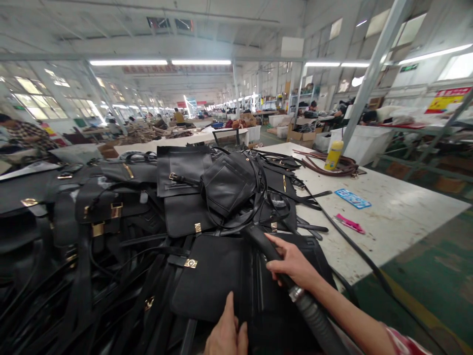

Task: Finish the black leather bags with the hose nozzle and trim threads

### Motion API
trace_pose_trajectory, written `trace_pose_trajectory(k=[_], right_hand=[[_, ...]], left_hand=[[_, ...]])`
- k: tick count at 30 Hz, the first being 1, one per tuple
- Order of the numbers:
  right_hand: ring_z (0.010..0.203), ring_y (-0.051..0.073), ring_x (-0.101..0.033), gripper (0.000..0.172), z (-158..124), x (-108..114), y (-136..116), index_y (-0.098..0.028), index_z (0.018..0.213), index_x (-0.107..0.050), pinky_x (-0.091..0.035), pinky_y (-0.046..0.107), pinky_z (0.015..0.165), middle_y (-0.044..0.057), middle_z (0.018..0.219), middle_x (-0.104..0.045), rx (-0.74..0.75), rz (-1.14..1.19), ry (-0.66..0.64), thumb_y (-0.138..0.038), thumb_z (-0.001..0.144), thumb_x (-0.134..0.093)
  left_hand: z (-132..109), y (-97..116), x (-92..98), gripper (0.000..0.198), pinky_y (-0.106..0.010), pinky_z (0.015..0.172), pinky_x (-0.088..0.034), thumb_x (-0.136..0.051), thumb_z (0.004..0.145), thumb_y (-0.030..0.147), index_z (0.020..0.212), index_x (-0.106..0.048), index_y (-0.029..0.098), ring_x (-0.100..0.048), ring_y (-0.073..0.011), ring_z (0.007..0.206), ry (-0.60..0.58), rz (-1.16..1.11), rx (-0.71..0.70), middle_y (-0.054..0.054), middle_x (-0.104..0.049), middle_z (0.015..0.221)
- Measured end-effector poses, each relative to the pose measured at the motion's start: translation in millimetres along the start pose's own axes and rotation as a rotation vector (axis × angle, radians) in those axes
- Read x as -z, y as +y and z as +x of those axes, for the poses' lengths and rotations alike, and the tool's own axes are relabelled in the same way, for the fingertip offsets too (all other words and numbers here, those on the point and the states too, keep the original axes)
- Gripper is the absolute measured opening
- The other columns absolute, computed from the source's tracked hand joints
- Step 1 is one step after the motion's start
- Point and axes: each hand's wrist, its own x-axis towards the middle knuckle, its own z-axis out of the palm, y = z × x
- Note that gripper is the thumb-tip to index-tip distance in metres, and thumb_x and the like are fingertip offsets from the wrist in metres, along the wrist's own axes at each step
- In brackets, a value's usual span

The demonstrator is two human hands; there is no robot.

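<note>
Table edge (pixel 402 240) apparently runs beneath black bag (pixel 214 281).

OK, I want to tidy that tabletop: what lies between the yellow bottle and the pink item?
In the head view, brown straps at the foot of the yellow bottle, then a flat blue-and-white piece, nearer the pink item.

On the bare right side of the bench (pixel 417 197), a yellow bottle (pixel 334 155) stands upright among loosely coiled brown straps (pixel 349 162), close to the far edge. Nearer me, a blue card (pixel 353 198) with pale marks lies flat, and just beside it a slim pink item (pixel 350 223), too blurred to name, rests nearer the near edge. Past the far edge I see a big white bin (pixel 364 143), a red-and-yellow sign (pixel 447 101) and lit tube lamps (pixel 128 62) overhead; off left, a person in a checked shirt (pixel 31 133).
</note>
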Motion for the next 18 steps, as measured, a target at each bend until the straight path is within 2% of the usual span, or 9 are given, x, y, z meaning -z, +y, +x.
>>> trace_pose_trajectory(k=[3,5,7,10,13,16,18], right_hand=[[0.042,0.011,-0.054,0.071,-32.7,24.1,-1.5,-0.026,0.130,-0.029,-0.045,0.020,0.034,-0.005,0.065,-0.060,-0.045,0.001,0.011,-0.013,0.066,-0.059],[0.041,0.012,-0.055,0.072,-45.4,34.9,0.3,-0.023,0.130,-0.030,-0.045,0.021,0.033,-0.004,0.065,-0.060,-0.085,-0.001,0.009,-0.012,0.065,-0.059],[0.040,0.012,-0.055,0.073,-49.4,38.2,3.2,-0.021,0.129,-0.032,-0.045,0.021,0.032,-0.003,0.066,-0.061,-0.115,0.003,-0.006,-0.011,0.062,-0.059],[0.039,0.012,-0.054,0.074,-43.5,30.2,7.0,-0.020,0.128,-0.036,-0.044,0.021,0.032,-0.003,0.064,-0.061,-0.116,0.011,-0.017,-0.010,0.059,-0.061],[0.042,0.011,-0.053,0.073,-33.6,16.5,11.4,-0.021,0.128,-0.036,-0.044,0.021,0.034,-0.003,0.066,-0.061,-0.060,0.017,0.050,-0.011,0.060,-0.061],[0.047,0.011,-0.052,0.074,-29.4,9.8,16.3,-0.022,0.131,-0.030,-0.046,0.023,0.040,-0.004,0.070,-0.060,0.013,0.023,0.185,-0.012,0.063,-0.057],[0.048,0.012,-0.052,0.073,-32.6,11.6,16.0,-0.022,0.132,-0.027,-0.047,0.024,0.043,-0.005,0.067,-0.058,0.040,0.019,0.266,-0.013,0.066,-0.056]], left_hand=[[17.5,18.3,13.7,0.055,-0.026,0.071,-0.043,-0.034,0.079,0.026,0.128,-0.031,0.001,-0.056,-0.0202,0.092,-0.093,0.055,0.006,-0.013,-0.062,0.092],[33.2,31.7,20.8,0.054,-0.026,0.074,-0.042,-0.037,0.079,0.024,0.129,-0.030,0.003,-0.053,-0.0201,0.100,-0.108,0.077,0.033,-0.014,-0.059,0.102],[49.3,43.5,24.3,0.055,-0.026,0.076,-0.042,-0.042,0.077,0.022,0.129,-0.031,0.005,-0.053,-0.0201,0.100,-0.099,0.109,0.087,-0.013,-0.059,0.105],[64.9,54.7,19.9,0.052,-0.028,0.074,-0.044,-0.048,0.074,0.016,0.125,-0.038,0.011,-0.058,-0.0202,0.091,-0.077,0.220,0.121,-0.011,-0.061,0.102],[63.2,58.4,2.5,0.046,-0.027,0.066,-0.047,-0.039,0.075,0.004,0.118,-0.047,0.016,-0.060,-0.0168,0.079,0.013,0.388,-0.088,-0.008,-0.061,0.100],[51.2,59.1,-23.4,0.046,-0.025,0.057,-0.048,-0.041,0.071,-0.003,0.113,-0.052,0.012,-0.059,-0.0156,0.070,0.107,0.565,-0.333,-0.007,-0.061,0.090],[43.8,60.8,-39.6,0.045,-0.026,0.052,-0.048,-0.046,0.067,-0.003,0.111,-0.054,0.007,-0.057,-0.0166,0.065,0.173,0.672,-0.397,-0.008,-0.060,0.081]])
